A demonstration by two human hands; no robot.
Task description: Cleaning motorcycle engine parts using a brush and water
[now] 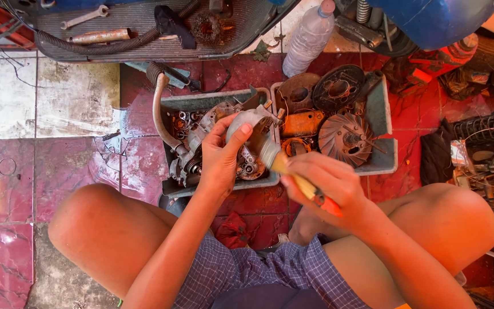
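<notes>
Two bare hands are working over a grey tray. The left hand (219, 157) is curling its fingers and thumb tightly around a round grey metal part (246, 123), smooth and dull, lifting it just above the left tray (170, 186). The right hand (321, 182) is closing in a fist around a paintbrush (293, 177) with a pale wooden handle and an orange end, and the grey bristles are touching the metal part. Under the left hand, a lumpy, greasy engine block (192, 151) is sitting in that tray, with small springs and rings beside it. Two grey plastic trays are standing side by side on the floor, touching each other. In the right tray (385, 163) a round rusty fan wheel (345, 137) with many thin blades is lying next to an orange plate (304, 122) and a dark round disc (338, 87). One clear plastic bottle (310, 37) is standing just behind the trays. One silver wrench (84, 17) is lying on a ribbed grey foot board (138, 46) far behind. Shiny red tiles (75, 166) are covering the floor, and the person's two bare knees are sticking out on each side.
</notes>
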